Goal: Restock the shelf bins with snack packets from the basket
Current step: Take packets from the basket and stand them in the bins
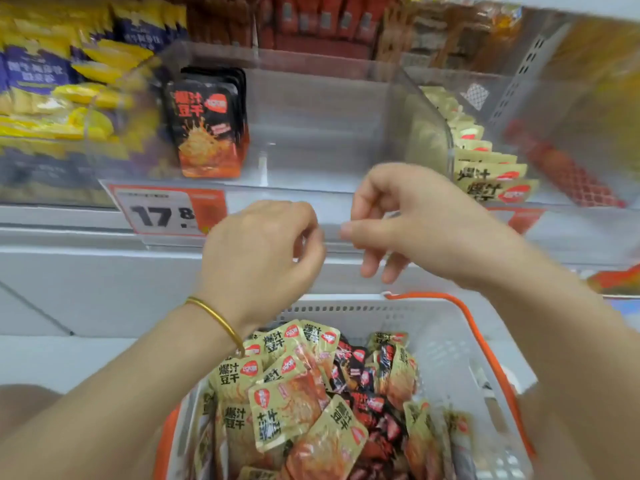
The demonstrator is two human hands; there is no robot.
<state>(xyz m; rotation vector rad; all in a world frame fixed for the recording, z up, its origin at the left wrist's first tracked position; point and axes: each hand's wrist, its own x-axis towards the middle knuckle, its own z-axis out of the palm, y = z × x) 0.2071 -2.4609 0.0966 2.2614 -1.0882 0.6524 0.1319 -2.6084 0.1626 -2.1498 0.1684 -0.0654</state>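
Nearest the lens, a white perforated plastic basket with orange handles (pixel 446 344), heaped with beige and black foil snack packets (pixel 287 407), lying flat and jumbled, long axes pointing every way. Directly above that heap, both bare hands, level with the shelf lip: left hand (pixel 259 244) with fingers loosely curled and empty, a thin gold bangle (pixel 218 320) on its wrist; right hand (pixel 415 220) likewise slack, fingers drooping, nothing gripped. Packets straight below the fingertips, so a plain drop downward probably next; left hand over the beige pile, right hand nearer the dark packets mid-basket. Beyond the knuckles, a clear acrylic shelf bin (pixel 322 133), mostly bare, holding only a short upright stack of black-and-red packets (pixel 209 123) at its left end, wide free room to their right. Clear divider wall (pixel 429 126) on the right, beige packets (pixel 485 168) standing in the neighbouring bin. Low front lip with a red-and-white price tag (pixel 166 211) to clear on the way in.
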